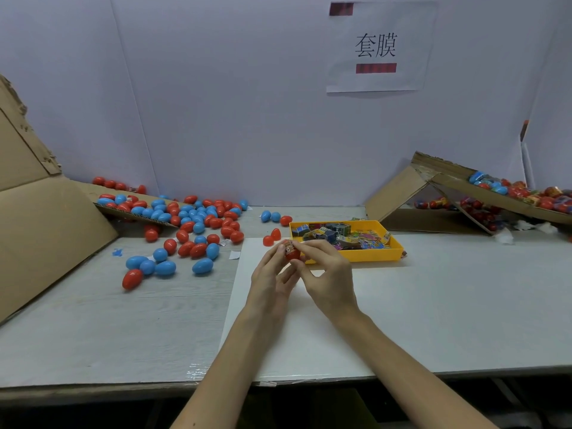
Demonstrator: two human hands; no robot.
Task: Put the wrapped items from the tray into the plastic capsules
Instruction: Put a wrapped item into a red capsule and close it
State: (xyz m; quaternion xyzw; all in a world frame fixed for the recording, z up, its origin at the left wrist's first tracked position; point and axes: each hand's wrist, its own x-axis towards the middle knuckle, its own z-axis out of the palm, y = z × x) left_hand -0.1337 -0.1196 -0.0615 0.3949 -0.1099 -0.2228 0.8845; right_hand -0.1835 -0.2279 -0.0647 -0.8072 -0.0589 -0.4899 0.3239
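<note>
We see a white paper sign [379, 48] with two black characters taped to the pale partition wall [216, 103]. On the grey tabletop [108, 329] lies a white sheet [309, 329] reaching the near edge. Opened cardboard boxes flank it, one at left [40, 218], one tilted at right [399, 193]. A small blue scrap [117, 252] lies near the left box.

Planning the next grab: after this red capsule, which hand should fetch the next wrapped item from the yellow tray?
Likely the right hand: the yellow tray lies just beyond its fingers; the left hand would have to cross over. Both now hold the red capsule.
</note>
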